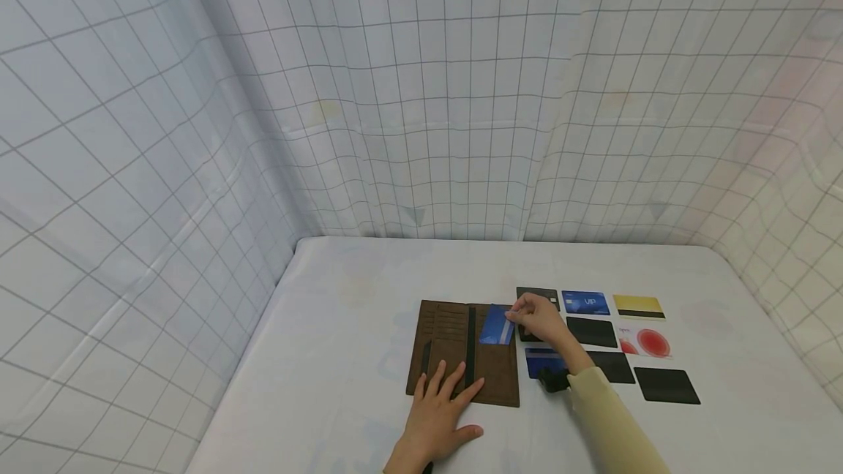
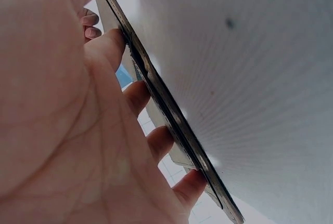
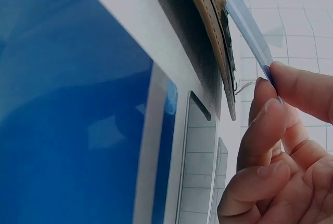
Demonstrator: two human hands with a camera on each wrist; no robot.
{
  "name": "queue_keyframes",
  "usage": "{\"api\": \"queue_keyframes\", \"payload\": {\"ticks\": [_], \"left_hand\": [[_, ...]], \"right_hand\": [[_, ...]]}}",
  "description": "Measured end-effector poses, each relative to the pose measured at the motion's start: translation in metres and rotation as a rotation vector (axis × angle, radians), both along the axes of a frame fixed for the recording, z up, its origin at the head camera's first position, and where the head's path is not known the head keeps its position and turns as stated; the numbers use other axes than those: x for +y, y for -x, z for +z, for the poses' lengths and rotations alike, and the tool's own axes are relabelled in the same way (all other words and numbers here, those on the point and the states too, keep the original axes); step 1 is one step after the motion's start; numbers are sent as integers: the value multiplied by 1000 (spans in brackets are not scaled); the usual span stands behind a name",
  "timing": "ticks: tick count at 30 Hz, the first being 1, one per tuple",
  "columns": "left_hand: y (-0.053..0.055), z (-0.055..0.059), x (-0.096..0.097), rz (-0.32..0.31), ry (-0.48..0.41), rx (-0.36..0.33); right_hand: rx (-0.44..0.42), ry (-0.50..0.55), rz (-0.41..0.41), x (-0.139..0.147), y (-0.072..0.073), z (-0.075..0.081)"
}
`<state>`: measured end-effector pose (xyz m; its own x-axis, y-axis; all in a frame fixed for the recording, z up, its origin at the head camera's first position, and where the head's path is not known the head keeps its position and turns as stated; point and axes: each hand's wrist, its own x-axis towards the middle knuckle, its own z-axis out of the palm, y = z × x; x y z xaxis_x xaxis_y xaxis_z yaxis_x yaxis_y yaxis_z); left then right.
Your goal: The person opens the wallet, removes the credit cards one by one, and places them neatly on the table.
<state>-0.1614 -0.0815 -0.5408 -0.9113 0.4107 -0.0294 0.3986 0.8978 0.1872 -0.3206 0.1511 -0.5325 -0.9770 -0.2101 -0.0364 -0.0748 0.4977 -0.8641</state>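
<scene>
An open brown wallet (image 1: 497, 382) lies flat on the white table, with card slots on both halves and a dark strip down its middle. Spread fingers of my left hand (image 1: 437, 415) rest on the wallet's lower edge; the left wrist view shows the fingertips touching the wallet (image 2: 171, 107). My right hand (image 1: 543, 319) pinches a blue card (image 1: 495, 325) by its right edge, between thumb and fingers. That card is over the wallet's right half, tilted up in the right wrist view, where the right hand (image 3: 281, 146) holds it. Whether its far edge is inside a slot, I cannot tell.
Right of the wallet several cards lie in rows: a blue VIP card (image 1: 585, 303), a yellow card (image 1: 639, 306), a white card with red circles (image 1: 645, 342), black cards (image 1: 667, 385) and another blue card (image 1: 541, 361) partly under the right wrist. White grid-patterned curtains (image 1: 421, 93) surround the table.
</scene>
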Motion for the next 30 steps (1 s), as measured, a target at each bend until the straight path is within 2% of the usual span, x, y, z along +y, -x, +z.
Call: {"api": "queue_keyframes", "payload": {"ticks": [22, 30], "left_hand": [[-1, 0, -1, -6, -10, 14], [-1, 0, 0, 0, -10, -4]], "right_hand": [[17, 44, -56, 8, 4, 2], [-20, 38, -93, 13, 4, 1]]}}
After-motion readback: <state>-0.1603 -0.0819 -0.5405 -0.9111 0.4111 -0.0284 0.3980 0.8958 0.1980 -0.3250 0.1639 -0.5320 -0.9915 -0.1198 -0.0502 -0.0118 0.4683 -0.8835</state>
